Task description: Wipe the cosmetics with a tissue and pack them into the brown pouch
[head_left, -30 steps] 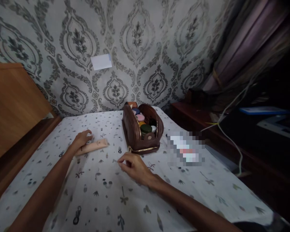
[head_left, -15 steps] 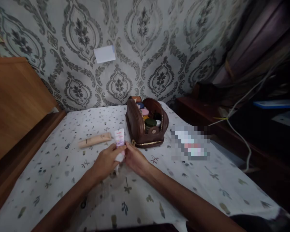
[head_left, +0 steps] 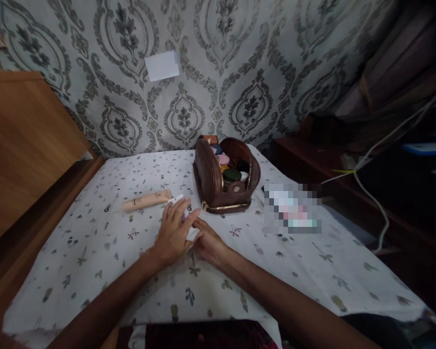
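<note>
A small white tube with purple print (head_left: 193, 234) is between my hands, mostly covered by them. My left hand (head_left: 175, 230) lies over its upper part with bent, slightly spread fingers. Beneath its lower end, my right hand (head_left: 209, 241) curls round the tube. Just beyond my left fingertips, a beige tube (head_left: 146, 200) rests on the patterned white cloth (head_left: 131, 261). An open brown zip bag (head_left: 209, 182) stands behind my right hand, holding several items, among them a dark green-lidded jar (head_left: 232, 175) and a pink object (head_left: 223, 159).
A pixelated object (head_left: 292, 208) lies right of the bag. A wooden panel (head_left: 29, 140) borders the left side. White cables (head_left: 380, 194) hang at the right, near a dark red surface (head_left: 298, 155). Patterned wallpaper (head_left: 181, 116) with a white card (head_left: 162, 66) rises behind.
My left hand has shifted from pinching the tube's side to covering its upper part, fingers spreading. The tube's print is now mostly hidden. The camera view has shifted slightly.
</note>
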`<state>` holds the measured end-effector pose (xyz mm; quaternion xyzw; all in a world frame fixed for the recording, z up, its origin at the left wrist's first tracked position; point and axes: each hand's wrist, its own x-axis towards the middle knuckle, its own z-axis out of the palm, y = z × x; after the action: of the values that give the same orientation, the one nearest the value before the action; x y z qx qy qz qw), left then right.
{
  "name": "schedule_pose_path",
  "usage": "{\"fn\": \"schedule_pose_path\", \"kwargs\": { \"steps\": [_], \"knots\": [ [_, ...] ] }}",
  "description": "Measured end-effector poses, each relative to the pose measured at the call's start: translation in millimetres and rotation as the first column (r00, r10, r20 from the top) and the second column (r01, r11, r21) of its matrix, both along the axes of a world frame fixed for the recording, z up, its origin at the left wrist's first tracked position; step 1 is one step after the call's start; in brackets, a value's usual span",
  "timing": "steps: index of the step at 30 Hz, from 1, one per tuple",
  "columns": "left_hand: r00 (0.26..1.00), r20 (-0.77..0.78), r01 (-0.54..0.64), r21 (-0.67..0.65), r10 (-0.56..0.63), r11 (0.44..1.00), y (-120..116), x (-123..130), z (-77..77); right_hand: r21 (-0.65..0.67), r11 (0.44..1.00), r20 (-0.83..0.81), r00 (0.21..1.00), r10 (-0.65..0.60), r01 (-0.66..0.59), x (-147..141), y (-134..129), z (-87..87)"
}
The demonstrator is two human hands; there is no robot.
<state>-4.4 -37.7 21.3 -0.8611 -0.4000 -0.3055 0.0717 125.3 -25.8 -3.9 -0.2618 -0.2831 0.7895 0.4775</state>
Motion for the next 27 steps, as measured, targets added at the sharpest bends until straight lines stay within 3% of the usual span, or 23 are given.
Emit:
{"fn": "schedule_pose_path", "kwargs": {
  "steps": [4, 7, 11, 15, 17, 19, 21, 23, 27],
  "knots": [
    [0.965, 0.166, -0.181, -0.139, 0.204, 0.974, 11.1, -8.6, 7.6, 0.022, 0.993, 0.072, 0.991, 0.115, -0.117, 2.9, -8.6, 5.5],
    [0.903, 0.290, -0.224, -0.315, 0.319, 0.922, 17.4, -20.5, 19.0, 0.064, 0.976, 0.139, 0.970, 0.198, -0.209, 4.0, -12.0, 7.1],
    [0.812, 0.468, -0.146, -0.416, 0.349, 0.898, 24.6, -33.9, 26.2, 0.105, 0.952, 0.203, 0.944, 0.261, -0.286, 2.1, -17.3, 10.0],
    [0.700, 0.599, -0.036, -0.514, 0.388, 0.857, 28.1, -41.9, 22.3, 0.159, 0.943, 0.238, 0.938, 0.251, -0.292, 1.6, -21.3, 15.4],
    [0.633, 0.640, 0.016, -0.573, 0.436, 0.819, 26.4, -42.1, 20.4, 0.116, 0.958, 0.205, 0.950, 0.235, -0.262, 1.9, -20.4, 15.6],
    [0.603, 0.668, 0.016, -0.557, 0.436, 0.831, 22.0, -39.2, 19.6, 0.045, 0.981, 0.145, 0.973, 0.183, -0.191, 2.0, -17.1, 13.4],
    [0.653, 0.665, -0.041, -0.446, 0.362, 0.894, 15.5, -33.7, 18.1, -0.028, 0.994, 0.080, 0.991, 0.109, -0.107, 1.8, -12.6, 10.0],
    [0.761, 0.599, -0.089, -0.284, 0.249, 0.955, 8.0, -26.2, 13.4, -0.090, 0.996, 0.021, 1.000, 0.019, -0.017, 0.8, -8.6, 6.7],
    [0.944, 0.319, -0.060, -0.085, 0.084, 0.995, -3.3, -9.6, -5.8, -0.146, 0.986, -0.067, 0.993, -0.097, 0.087, -2.4, -6.9, 1.8]
  ]
}}
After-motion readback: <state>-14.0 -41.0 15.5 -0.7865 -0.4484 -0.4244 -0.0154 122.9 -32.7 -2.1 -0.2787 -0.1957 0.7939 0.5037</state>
